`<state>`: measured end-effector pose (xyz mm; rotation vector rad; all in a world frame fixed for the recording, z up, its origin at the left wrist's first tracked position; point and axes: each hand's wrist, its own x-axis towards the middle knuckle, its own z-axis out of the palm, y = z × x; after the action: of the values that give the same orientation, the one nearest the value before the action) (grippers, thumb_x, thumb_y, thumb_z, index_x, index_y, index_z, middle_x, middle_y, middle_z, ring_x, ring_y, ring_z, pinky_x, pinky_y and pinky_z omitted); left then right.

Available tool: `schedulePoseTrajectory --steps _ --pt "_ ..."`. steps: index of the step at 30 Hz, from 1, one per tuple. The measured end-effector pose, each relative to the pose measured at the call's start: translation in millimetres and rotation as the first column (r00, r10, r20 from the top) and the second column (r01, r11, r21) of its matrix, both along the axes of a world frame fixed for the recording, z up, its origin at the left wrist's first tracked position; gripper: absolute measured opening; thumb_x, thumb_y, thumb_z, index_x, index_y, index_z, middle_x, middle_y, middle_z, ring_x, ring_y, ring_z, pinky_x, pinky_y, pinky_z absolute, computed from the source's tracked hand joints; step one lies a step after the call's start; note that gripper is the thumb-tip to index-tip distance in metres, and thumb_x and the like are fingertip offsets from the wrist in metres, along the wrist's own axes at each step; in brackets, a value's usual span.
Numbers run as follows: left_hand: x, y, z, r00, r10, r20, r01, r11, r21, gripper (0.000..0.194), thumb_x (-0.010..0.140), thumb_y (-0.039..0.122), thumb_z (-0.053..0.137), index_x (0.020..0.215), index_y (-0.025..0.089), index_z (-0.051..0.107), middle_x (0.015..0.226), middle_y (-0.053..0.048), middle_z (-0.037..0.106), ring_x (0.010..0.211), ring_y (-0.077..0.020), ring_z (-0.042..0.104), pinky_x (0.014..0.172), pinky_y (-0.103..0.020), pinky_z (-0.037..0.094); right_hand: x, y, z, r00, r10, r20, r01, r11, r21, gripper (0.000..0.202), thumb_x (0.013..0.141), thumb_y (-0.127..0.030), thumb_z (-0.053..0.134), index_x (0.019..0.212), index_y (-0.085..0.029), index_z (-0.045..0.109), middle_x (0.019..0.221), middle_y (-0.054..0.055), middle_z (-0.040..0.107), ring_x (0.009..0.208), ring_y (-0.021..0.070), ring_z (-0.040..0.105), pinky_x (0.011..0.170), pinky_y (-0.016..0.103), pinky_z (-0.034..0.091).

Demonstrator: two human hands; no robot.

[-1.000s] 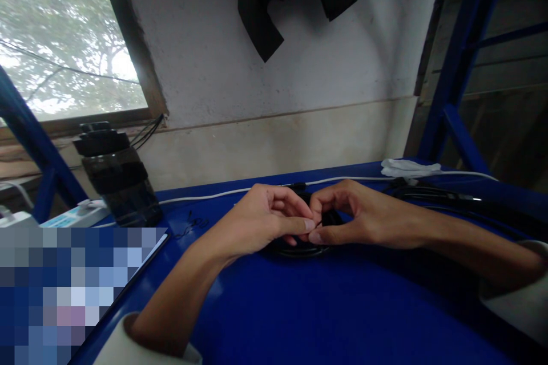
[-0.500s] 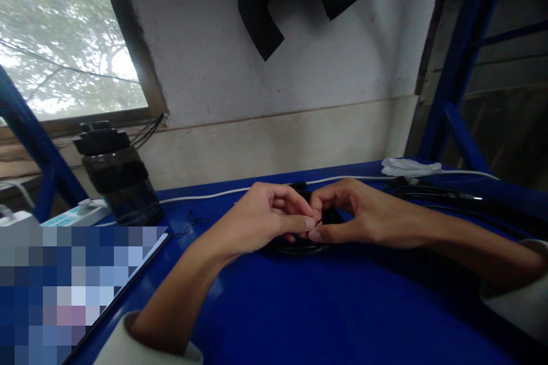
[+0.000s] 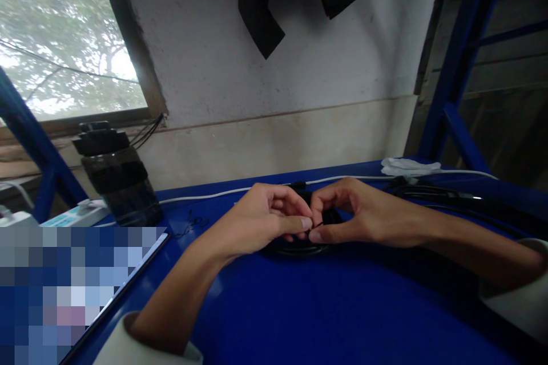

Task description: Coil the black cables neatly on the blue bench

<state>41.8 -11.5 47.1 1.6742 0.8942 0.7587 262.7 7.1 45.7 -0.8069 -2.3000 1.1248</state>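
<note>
Over the blue tabletop (image 3: 325,308), my left hand (image 3: 261,219) and my right hand (image 3: 363,214) meet with their fingertips nearly touching. Each is closed in a pinch. Between them shows a short bit of thin black tie (image 3: 317,224), most of it hidden by the fingers. Beneath and behind the fingers lies a coiled black cable (image 3: 299,250), its far side partly covered by my hands. Several thin black ties (image 3: 192,223) lie loose on the table, left of my left wrist.
On the left stand a dark water bottle (image 3: 122,182) and a white power strip (image 3: 77,214), with a blurred-out screen (image 3: 85,296) in front. More black cables (image 3: 445,194) and a crumpled white bag (image 3: 409,166) lie at the right rear. A white cord (image 3: 209,196) runs along the back.
Both hands stay almost in place. The fingertips have shifted very slightly, and a little more of the thin black tie shows between them.
</note>
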Motion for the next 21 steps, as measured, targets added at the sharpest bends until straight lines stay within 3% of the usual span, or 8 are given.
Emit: schedulePoseTrajectory --steps 12,21 --pt "-1.3 -0.1 -5.0 0.995 0.018 -0.103 -0.008 0.995 0.096 0.009 0.084 0.016 0.075 0.090 0.016 0.068 0.081 -0.003 0.072 0.075 -0.0149 0.066 0.071 -0.029 0.051 0.9 2.5 -2.1 1.000 0.009 -0.010 -0.009 1.000 0.005 0.017 0.084 -0.034 0.083 0.083 -0.021 0.073 0.086 0.001 0.075 0.083 0.0206 0.065 0.076 0.032 0.046" --pt "-0.9 2.3 -6.0 0.995 0.019 -0.098 -0.010 0.996 0.091 0.010 0.084 0.015 0.073 0.091 0.016 0.066 0.082 -0.003 0.071 0.075 -0.0140 0.064 0.070 -0.028 0.050 0.1 -0.3 -2.4 0.999 0.030 -0.029 -0.030 0.999 -0.012 0.015 0.085 -0.032 0.083 0.087 -0.021 0.074 0.089 0.000 0.075 0.085 0.0194 0.066 0.079 0.031 0.047"
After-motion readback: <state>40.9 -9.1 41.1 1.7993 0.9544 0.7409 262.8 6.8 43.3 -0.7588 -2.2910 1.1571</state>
